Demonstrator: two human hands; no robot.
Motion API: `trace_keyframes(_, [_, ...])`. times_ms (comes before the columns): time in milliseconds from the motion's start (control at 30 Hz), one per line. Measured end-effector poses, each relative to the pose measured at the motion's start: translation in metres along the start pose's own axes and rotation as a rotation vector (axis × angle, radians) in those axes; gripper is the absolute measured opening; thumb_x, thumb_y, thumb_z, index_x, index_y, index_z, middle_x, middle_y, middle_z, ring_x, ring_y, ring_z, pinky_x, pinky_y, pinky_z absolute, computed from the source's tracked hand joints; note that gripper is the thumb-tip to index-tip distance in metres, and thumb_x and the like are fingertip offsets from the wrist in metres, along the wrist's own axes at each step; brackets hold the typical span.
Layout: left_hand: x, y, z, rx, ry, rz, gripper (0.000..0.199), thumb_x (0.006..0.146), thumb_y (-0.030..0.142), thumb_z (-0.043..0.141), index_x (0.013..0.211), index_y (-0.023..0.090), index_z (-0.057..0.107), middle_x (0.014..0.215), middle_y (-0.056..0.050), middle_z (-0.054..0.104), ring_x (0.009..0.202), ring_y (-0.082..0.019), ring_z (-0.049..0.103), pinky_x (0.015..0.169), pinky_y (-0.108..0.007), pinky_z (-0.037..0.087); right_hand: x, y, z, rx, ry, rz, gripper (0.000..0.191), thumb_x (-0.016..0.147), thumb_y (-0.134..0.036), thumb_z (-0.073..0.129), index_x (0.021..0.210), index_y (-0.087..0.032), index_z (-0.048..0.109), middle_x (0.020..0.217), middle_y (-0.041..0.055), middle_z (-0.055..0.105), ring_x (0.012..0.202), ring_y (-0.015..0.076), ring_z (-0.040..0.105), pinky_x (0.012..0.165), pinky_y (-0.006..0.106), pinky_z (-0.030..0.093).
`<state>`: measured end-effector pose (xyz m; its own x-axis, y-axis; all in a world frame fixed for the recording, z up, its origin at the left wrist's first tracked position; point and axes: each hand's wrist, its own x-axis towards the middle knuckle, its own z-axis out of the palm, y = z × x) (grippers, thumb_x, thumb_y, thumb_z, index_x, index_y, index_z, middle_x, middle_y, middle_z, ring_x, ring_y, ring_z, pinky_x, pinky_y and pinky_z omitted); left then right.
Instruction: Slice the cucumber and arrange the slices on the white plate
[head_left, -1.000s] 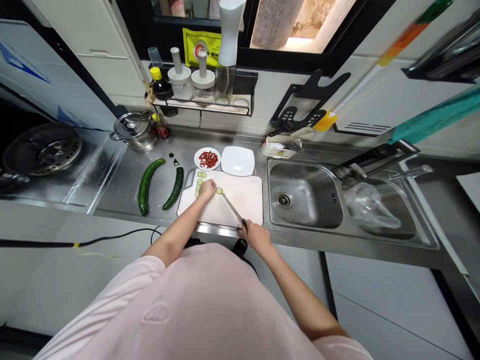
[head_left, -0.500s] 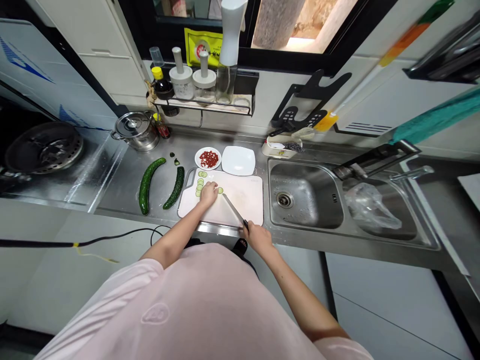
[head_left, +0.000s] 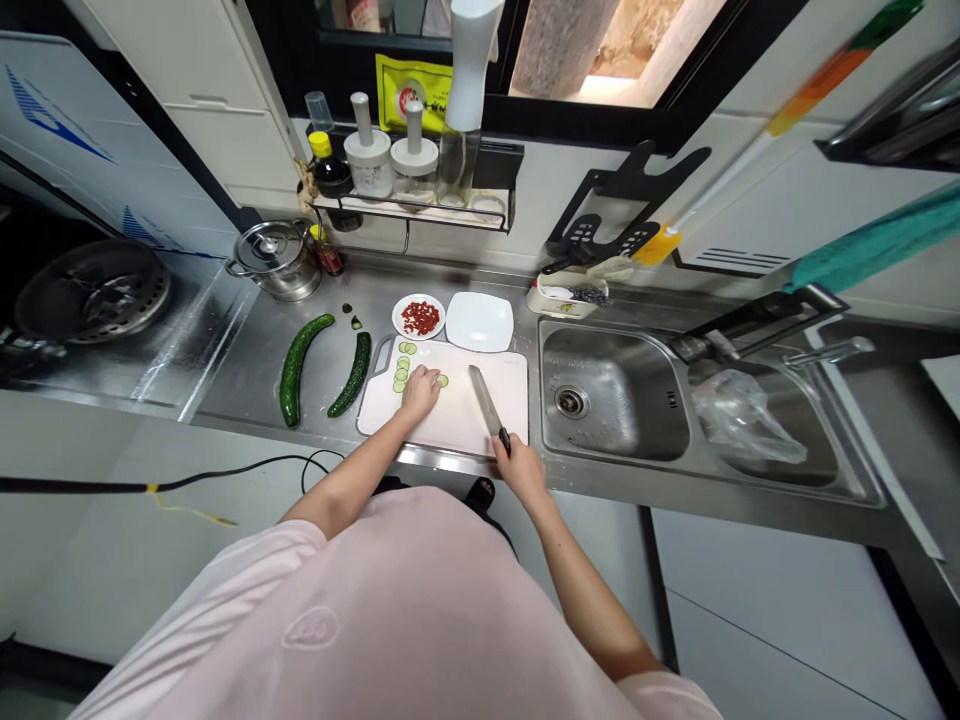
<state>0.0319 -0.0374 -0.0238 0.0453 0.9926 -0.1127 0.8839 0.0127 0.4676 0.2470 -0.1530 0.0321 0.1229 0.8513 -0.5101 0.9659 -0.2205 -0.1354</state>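
Observation:
On the white cutting board (head_left: 457,425), several thin cucumber slices (head_left: 403,368) lie in a row at the left. My left hand (head_left: 421,390) rests on the board beside them, fingers drawn together, with a single cucumber slice (head_left: 442,381) at its fingertips. My right hand (head_left: 520,467) is closed around the black handle of a kitchen knife (head_left: 485,402). The blade lies over the right part of the board, pointing away from me and apart from the slice. To the left of the board are a shorter cucumber (head_left: 351,376) with its end cut off and a longer whole cucumber (head_left: 301,368).
Behind the board stand a small plate (head_left: 397,318) of chopped red pieces and a white square plate (head_left: 480,320). A double sink (head_left: 615,440) is at the right, a plastic bag (head_left: 739,415) in its far basin. A lidded pot (head_left: 292,283) and a wok (head_left: 52,300) are leftward.
The knife has moved right, away from the slice at my left fingertips, and its blade now points more directly away from me. My left hand has stayed in place.

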Motion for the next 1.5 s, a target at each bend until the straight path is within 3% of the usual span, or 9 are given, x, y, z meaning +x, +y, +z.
trace_keyframes(200, [0.002,-0.001,0.003,-0.02,0.017,0.015,0.029,0.088,0.028,0.047,0.112,0.021,0.062,0.105,-0.009,0.053,0.102,-0.02,0.051,0.093,-0.028,0.038,0.011,-0.004,0.004,0.042,0.035,0.034,0.052,0.095,-0.054,0.023,0.113,-0.017,0.054,0.096,0.0125,0.065,0.093,0.0233,0.062,0.075,0.029,0.04])
trace_keyframes(567, [0.012,0.004,0.004,-0.032,0.025,-0.094,0.023,0.084,0.03,0.053,0.102,0.021,0.062,0.104,-0.008,0.055,0.097,-0.02,0.054,0.085,-0.029,0.042,0.014,-0.011,0.001,0.055,0.045,0.077,0.05,0.095,-0.051,0.023,0.117,-0.016,0.051,0.098,0.012,0.065,0.093,0.0227,0.061,0.075,0.029,0.041])
trace_keyframes(1033, [0.017,0.008,0.006,-0.044,0.019,-0.115,0.014,0.079,0.026,0.057,0.091,0.021,0.06,0.098,-0.006,0.058,0.092,-0.019,0.055,0.079,-0.028,0.041,0.018,-0.008,0.006,0.045,0.056,0.053,0.049,0.094,-0.052,0.024,0.113,-0.017,0.053,0.097,0.0127,0.065,0.093,0.0246,0.062,0.075,0.031,0.042])
trace_keyframes(1300, [0.012,0.011,0.0,-0.145,-0.009,-0.166,0.011,0.079,0.026,0.057,0.088,0.022,0.059,0.086,-0.002,0.064,0.081,-0.016,0.057,0.071,-0.025,0.04,0.02,-0.007,0.009,0.052,0.042,0.057,0.05,0.094,-0.052,0.025,0.115,-0.017,0.053,0.1,0.0138,0.065,0.095,0.0235,0.061,0.079,0.031,0.041])
trace_keyframes(1500, [0.002,0.005,0.001,-0.265,0.042,-0.186,0.016,0.078,0.022,0.056,0.093,0.022,0.061,0.079,-0.001,0.065,0.076,-0.014,0.058,0.068,-0.023,0.04,0.024,-0.003,0.012,0.054,0.044,0.037,0.051,0.094,-0.053,0.024,0.115,-0.017,0.054,0.099,0.0133,0.064,0.095,0.0241,0.06,0.078,0.031,0.041])
